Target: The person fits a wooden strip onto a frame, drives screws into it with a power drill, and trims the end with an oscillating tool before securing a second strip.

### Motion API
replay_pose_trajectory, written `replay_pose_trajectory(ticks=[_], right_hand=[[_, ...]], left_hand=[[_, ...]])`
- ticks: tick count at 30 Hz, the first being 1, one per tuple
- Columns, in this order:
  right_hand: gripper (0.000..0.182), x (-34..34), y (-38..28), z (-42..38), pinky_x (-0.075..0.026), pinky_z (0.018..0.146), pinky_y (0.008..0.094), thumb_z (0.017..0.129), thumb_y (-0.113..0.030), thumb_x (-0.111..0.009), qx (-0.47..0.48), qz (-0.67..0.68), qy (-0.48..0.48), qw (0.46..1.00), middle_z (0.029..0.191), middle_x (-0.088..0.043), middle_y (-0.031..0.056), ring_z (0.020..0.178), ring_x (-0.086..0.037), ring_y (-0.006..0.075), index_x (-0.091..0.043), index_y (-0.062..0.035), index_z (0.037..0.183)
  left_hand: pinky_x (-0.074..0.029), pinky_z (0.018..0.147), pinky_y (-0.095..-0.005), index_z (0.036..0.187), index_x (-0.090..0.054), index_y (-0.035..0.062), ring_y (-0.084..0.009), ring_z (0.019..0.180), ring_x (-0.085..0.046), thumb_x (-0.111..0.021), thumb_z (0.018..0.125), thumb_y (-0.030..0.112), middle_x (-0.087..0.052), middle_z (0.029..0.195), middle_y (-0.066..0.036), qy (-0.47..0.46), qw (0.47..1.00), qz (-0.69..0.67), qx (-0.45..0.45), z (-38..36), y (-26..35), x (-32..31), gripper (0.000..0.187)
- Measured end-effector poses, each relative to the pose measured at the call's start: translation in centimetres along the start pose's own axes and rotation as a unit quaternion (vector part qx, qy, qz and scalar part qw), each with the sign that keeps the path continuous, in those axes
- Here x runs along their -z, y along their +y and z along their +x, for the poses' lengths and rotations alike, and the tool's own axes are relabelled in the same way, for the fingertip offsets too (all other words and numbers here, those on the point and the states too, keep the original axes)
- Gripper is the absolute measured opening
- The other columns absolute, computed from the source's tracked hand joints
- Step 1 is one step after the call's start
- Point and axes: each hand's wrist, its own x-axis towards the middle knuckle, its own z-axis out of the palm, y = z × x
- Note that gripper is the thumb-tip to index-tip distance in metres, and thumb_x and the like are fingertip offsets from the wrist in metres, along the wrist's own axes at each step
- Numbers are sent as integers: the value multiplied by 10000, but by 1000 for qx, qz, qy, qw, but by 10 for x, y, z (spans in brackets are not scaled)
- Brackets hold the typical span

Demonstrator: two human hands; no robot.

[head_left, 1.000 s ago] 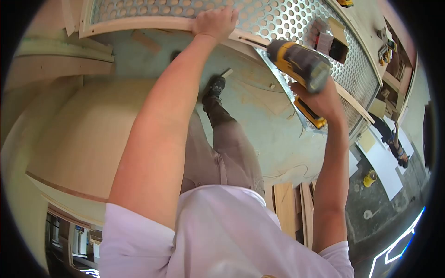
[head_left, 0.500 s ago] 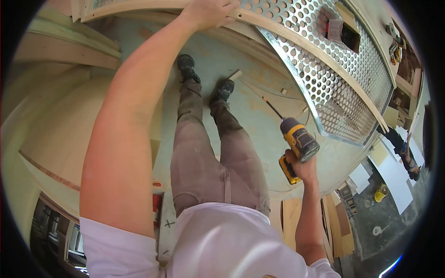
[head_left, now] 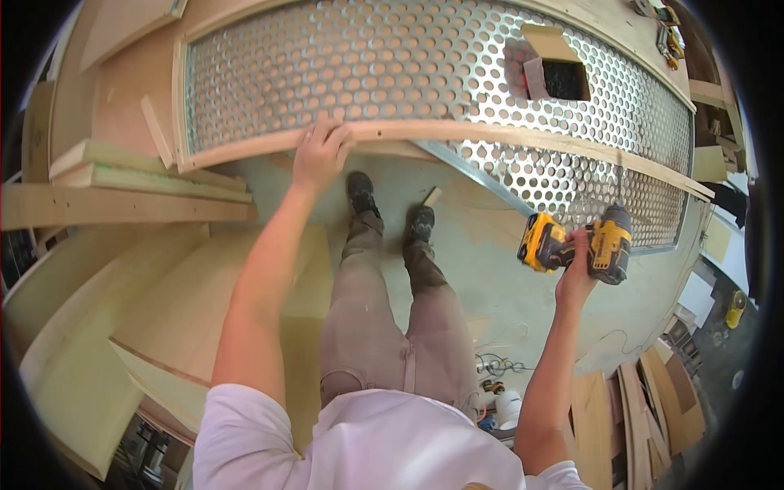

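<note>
My left hand (head_left: 320,155) has its fingers curled over the near wooden strip (head_left: 465,131) that runs along a perforated metal sheet (head_left: 343,61). A dark hole shows in the strip just right of the fingers. In my right hand (head_left: 576,273) is a yellow and black cordless drill (head_left: 608,245), gripped by its handle. Its long thin bit points away from me, over the right part of the sheet. The drill stands apart from the strip in this view, though the exact gap to the sheet is hard to judge.
An open cardboard box (head_left: 535,77) with dark contents sits on the sheet. Stacked boards (head_left: 155,196) and a large plywood piece (head_left: 188,302) are at left. Timber offcuts (head_left: 637,416) lie at lower right. A small wood block (head_left: 432,196) lies by my shoe. Cables (head_left: 498,365) lie behind.
My view has swung left. The right hand has raised the drill and turned its bit toward the sheet. The left hand remains on the strip, its fingers now left of the hole.
</note>
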Motion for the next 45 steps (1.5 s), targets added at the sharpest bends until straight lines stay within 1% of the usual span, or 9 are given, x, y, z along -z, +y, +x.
replay_pose_trajectory(ticks=[8, 15, 19, 23, 27, 30, 36, 39, 45], right_hand=[[415, -60, 30, 28, -461, 1027, 335, 1049, -247, -634, 21, 194, 157, 968, 1185, -649, 54, 1126, -604, 149, -514, -35, 1385], [183, -77, 14, 46, -411, 1037, 317, 1029, -189, -628, 25, 75, 104, 991, 1049, -641, 5, 1048, -573, 122, -630, -53, 1151], [184, -67, 27, 61, -398, 1033, 304, 1036, -227, -598, 6, 7, 94, 995, 1036, -625, 0, 1037, -567, 121, -658, -58, 995], [213, -70, 23, 55, -378, 1061, 318, 1036, -229, -588, 8, 2, 100, 995, 1102, -627, 13, 1137, -547, 141, -666, -57, 938], [241, -78, 9, 53, -326, 1127, 355, 1032, -229, -574, -4, -37, 114, 993, 1193, -630, 48, 1315, -477, 196, -672, -55, 898], [262, -75, 5, 53, -279, 1166, 379, 1033, -244, -558, -13, -82, 92, 992, 1214, -631, 70, 1388, -429, 231, -675, -57, 892], [274, -75, 12, 52, -267, 1178, 390, 1035, -252, -545, -2, -70, 107, 992, 1227, -637, 83, 1396, -434, 245, -673, -55, 895], [267, -74, 10, 52, -266, 1181, 399, 1034, -245, -548, -9, -73, 96, 993, 1197, -647, 84, 1406, -435, 256, -674, -54, 897], [243, -77, 6, 52, -271, 1183, 414, 1024, -226, -565, -12, -30, 106, 994, 1161, -657, 82, 1413, -441, 265, -672, -54, 890]], left_hand=[[-527, 738, -415, 852, -644, 113, -280, 870, -644, -778, 872, 305, -617, 890, -64, -181, 981, -27, 67, 84, -34, 34, 235], [-544, 704, -401, 933, -637, 101, -292, 817, -660, -709, 889, 133, -642, 900, -80, 50, 971, -119, -202, 315, -19, -12, 90], [-570, 829, -455, 1088, -665, 78, -342, 988, -704, -614, 910, 60, -695, 1014, -146, -54, 991, -23, -123, 437, -15, -42, 186], [-556, 901, -466, 1182, -717, 98, -349, 1046, -704, -607, 948, 126, -720, 1159, -163, -278, 953, 111, -46, 515, -34, -71, 260], [-547, 928, -457, 1166, -748, 113, -347, 1055, -703, -594, 958, 141, -734, 1162, -153, -347, 928, 133, -17, 527, -29, -83, 261], [-556, 945, -448, 1167, -721, 28, -336, 1137, -689, -601, 924, 96, -705, 1233, -198, -322, 942, 98, 2, 515, -18, -93, 278], [-545, 949, -453, 1122, -742, 31, -319, 1126, -701, -601, 903, 97, -717, 1203, -210, -340, 931, 113, 72, 528, -31, -119, 268], [-572, 763, -370, 1008, -730, -5, -242, 748, -719, -716, 852, 108, -756, 879, -155, -351, 934, 36, 60, 534, -63, -125, 193], [-528, 633, -299, 951, -737, 4, -120, 655, -646, -745, 885, 120, -695, 750, -52, -346, 909, -196, 126, 512, -91, -110, 134]])
